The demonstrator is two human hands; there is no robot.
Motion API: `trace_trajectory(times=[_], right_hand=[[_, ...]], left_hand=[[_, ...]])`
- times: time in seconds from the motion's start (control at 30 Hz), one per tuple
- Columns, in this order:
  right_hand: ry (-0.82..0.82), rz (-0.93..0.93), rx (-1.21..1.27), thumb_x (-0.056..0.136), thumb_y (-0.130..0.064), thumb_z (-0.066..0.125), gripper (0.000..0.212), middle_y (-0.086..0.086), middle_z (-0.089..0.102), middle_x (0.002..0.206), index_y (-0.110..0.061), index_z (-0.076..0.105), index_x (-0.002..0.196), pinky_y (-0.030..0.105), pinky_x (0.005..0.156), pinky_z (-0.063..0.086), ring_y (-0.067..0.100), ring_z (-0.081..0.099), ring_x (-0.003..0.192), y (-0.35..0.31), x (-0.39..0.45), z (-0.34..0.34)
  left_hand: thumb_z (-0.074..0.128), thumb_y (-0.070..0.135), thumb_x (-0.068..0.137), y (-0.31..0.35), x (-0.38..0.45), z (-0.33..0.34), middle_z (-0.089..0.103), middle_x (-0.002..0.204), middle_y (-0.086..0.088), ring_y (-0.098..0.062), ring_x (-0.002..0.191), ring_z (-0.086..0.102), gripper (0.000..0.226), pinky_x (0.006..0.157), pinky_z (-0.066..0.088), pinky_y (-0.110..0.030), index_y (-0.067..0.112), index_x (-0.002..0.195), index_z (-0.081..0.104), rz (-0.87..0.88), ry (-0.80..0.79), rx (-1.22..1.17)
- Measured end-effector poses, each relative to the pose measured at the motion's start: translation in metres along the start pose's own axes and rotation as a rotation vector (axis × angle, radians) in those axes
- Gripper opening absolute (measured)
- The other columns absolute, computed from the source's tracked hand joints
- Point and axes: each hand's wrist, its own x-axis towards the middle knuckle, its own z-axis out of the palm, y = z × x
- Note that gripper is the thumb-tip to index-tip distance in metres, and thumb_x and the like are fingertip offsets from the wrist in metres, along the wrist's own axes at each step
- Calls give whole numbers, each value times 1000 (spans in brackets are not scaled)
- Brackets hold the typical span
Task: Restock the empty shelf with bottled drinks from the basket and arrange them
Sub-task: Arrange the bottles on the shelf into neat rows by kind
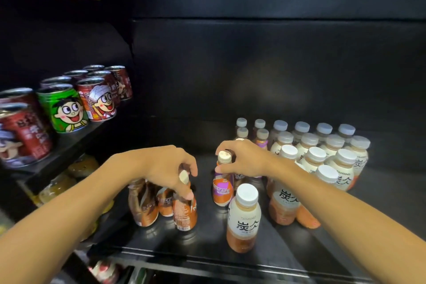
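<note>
left hand point(169, 168): grasping the cap end of an orange Nescafe bottle point(184, 210), near-left on the shelf point(345, 233)
right hand point(242, 157): grasping the neck of a purple Nescafe bottle point(222, 188), mid-shelf
Tanbing bottles point(322, 157): rows on the right, one point(243, 217) near-centre
cans point(69, 108): far left shelf

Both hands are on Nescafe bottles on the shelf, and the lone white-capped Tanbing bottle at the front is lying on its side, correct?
Not quite. Left hand and right hand each hold a Nescafe bottle by the top, but the head view shows the front Tanbing bottle standing upright on the shelf, not lying down.
</note>
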Motion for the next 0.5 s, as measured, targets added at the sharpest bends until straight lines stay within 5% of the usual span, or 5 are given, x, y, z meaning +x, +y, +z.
trace_trajectory(times=[0.33, 0.5], right_hand=[[68, 40, -96, 85, -42, 79, 21, -7, 69, 95, -26, 70, 96, 34, 77, 58, 11, 66, 86, 13, -9, -8], [45, 120, -180, 86, -46, 77, 23, -1, 69, 79, -25, 67, 84, 41, 69, 59, 15, 67, 73, 21, -25, -22]], left_hand=[[80, 35, 82, 12, 4, 5, 65, 107, 14, -7, 97, 61, 35, 90, 53, -33, 36, 115, 67, 63, 76, 173], [80, 27, 84, 20, 24, 10, 66, 109, 13, -6, 98, 63, 32, 90, 55, -33, 33, 113, 68, 164, 117, 53]])
